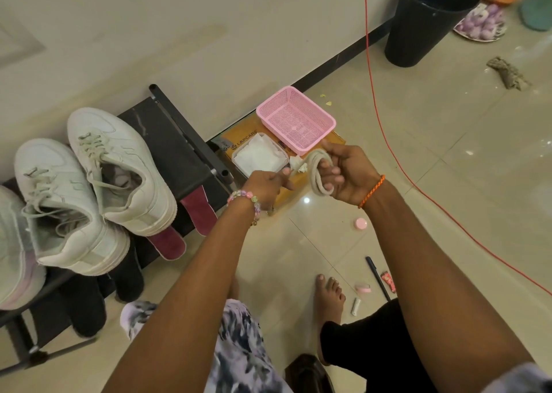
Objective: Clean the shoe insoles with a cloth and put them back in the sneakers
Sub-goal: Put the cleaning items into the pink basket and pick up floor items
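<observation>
Two white sneakers [119, 171] [65, 210] stand on a black shoe rack [176, 147] at the left. Two maroon insoles [199, 212] [168, 243] stick out from under them over the rack's front edge. My right hand [348, 177] holds a cream shoelace [318, 173] wound in loops around its fingers. My left hand [268, 185] pinches the lace's free end beside a bit of white cloth [298, 165]. Both hands hover over a clear box of white cloths [258, 156].
A pink mesh basket [295, 119] sits on a brown cardboard box [337, 138] by the wall. A black bin [430, 19] stands at the back right, an orange cord [385, 117] crosses the tiled floor. A pink lid [360, 223], a pen [378, 277] and small items lie near my foot [330, 300].
</observation>
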